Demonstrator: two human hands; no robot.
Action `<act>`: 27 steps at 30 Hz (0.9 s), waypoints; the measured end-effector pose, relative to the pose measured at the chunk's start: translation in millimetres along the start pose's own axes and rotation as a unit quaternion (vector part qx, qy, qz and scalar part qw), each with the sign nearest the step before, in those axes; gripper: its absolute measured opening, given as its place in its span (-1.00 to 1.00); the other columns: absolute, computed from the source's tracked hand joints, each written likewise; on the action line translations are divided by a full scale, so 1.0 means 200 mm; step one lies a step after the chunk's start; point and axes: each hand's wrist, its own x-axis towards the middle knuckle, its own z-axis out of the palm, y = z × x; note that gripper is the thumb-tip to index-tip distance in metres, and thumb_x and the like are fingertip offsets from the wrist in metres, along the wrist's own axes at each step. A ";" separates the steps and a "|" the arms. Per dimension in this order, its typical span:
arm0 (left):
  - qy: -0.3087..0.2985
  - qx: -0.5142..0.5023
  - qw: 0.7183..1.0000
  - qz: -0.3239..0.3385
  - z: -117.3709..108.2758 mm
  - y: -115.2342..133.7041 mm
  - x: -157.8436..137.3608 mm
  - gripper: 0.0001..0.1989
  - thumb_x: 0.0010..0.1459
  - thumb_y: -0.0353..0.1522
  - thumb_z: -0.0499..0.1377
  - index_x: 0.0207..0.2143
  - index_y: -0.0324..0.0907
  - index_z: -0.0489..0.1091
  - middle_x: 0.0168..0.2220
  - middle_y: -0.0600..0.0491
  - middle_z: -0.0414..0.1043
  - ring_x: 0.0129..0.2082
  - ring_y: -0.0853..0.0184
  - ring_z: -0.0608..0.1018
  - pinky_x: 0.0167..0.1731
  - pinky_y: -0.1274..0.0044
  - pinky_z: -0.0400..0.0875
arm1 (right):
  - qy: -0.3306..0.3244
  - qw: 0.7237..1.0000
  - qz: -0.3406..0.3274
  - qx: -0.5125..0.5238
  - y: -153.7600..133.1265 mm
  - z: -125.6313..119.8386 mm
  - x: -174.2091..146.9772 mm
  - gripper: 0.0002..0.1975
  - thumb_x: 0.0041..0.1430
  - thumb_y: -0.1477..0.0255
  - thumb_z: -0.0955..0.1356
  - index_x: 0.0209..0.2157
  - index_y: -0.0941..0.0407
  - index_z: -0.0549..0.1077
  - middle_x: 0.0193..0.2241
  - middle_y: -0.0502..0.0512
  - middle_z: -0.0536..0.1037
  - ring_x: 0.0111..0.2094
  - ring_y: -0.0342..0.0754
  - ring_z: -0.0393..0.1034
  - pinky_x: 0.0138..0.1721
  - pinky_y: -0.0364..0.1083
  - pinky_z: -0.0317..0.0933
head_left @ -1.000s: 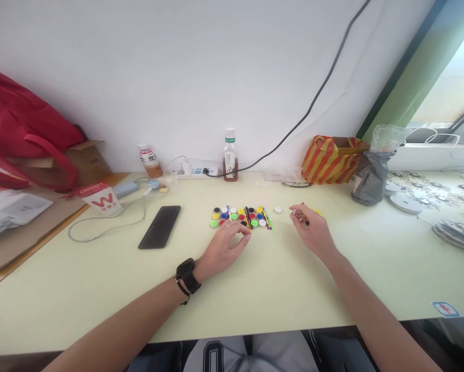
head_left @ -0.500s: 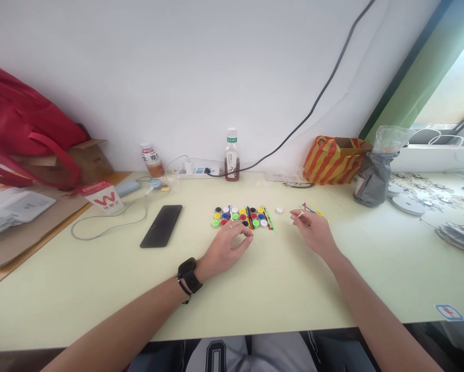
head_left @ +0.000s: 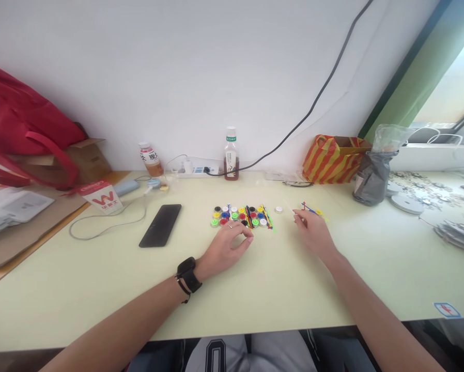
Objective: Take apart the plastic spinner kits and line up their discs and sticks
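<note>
My right hand [head_left: 313,230] is closed in a pinch on a small thin white stick [head_left: 290,208], blurred, pointing left and up from the fingertips. Just left of it lies a single white disc [head_left: 279,210]. Behind its knuckles a few red, blue and yellow sticks [head_left: 311,209] show in part. My left hand [head_left: 228,245] rests on the table with fingers loosely curled, thumb and forefinger apart, and nothing visible between them. Its knuckles hide some of the rows of coloured discs [head_left: 242,216]. Thin coloured sticks [head_left: 269,218] lie in strips among the discs.
A black phone [head_left: 160,226] lies left of my left hand. Along the wall stand a tea bottle [head_left: 231,157], another bottle [head_left: 150,161], a power strip [head_left: 201,169] and a striped bag [head_left: 328,163]. A grey bag [head_left: 371,178] and stacked discs [head_left: 459,237] are at the right.
The white stick in my right hand has turned, its tip now reaching farther up and left beyond the fingers. My right hand has shifted slightly; my left hand has stayed put.
</note>
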 end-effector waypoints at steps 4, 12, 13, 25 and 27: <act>-0.004 -0.001 1.000 -0.005 0.00 0.00 0.00 -0.90 0.37 -0.35 0.16 -0.23 -0.10 0.46 -0.19 0.03 0.54 -0.11 0.22 0.53 -0.01 0.35 0.37 | -0.016 0.999 -0.023 -0.043 -0.03 0.00 0.00 -0.69 0.35 0.36 0.20 -0.20 0.10 0.56 -0.35 0.15 0.59 -0.33 0.07 0.44 -0.28 -0.05 0.17; -0.011 -0.005 1.000 -0.004 0.00 0.00 0.00 -0.90 0.36 -0.36 0.16 -0.24 -0.11 0.46 -0.19 0.04 0.54 -0.12 0.23 0.52 -0.02 0.37 0.36 | -0.041 0.996 -0.023 -0.073 -0.07 0.02 0.01 -0.72 0.33 0.42 0.19 -0.49 0.09 0.32 -0.47 0.11 0.48 -0.41 0.02 0.33 -0.33 -0.07 0.06; -0.013 -0.005 1.000 -0.004 0.00 0.00 0.00 -0.90 0.36 -0.35 0.16 -0.24 -0.11 0.46 -0.19 0.03 0.54 -0.12 0.23 0.52 -0.02 0.36 0.36 | -0.042 0.996 -0.025 -0.073 -0.07 0.02 0.01 -0.71 0.33 0.42 0.19 -0.51 0.08 0.28 -0.49 0.10 0.46 -0.42 0.01 0.31 -0.33 -0.07 0.05; -0.026 -0.004 1.000 -0.005 0.01 -0.01 0.00 -0.89 0.36 -0.35 0.16 -0.24 -0.12 0.47 -0.18 0.01 0.55 -0.11 0.22 0.52 -0.01 0.35 0.36 | -0.040 0.997 -0.028 -0.055 -0.04 0.03 0.03 -0.68 0.28 0.43 0.20 -0.57 0.06 0.11 -0.61 0.03 0.32 -0.52 -0.05 0.17 -0.38 -0.07 -0.02; -0.028 -0.003 1.000 -0.004 0.01 -0.01 0.00 -0.90 0.36 -0.35 0.16 -0.24 -0.11 0.47 -0.18 0.02 0.55 -0.11 0.22 0.52 -0.02 0.35 0.36 | -0.037 0.998 -0.027 -0.053 -0.04 0.02 0.04 -0.68 0.28 0.43 0.20 -0.57 0.06 0.09 -0.63 0.01 0.29 -0.53 -0.06 0.14 -0.39 -0.07 -0.03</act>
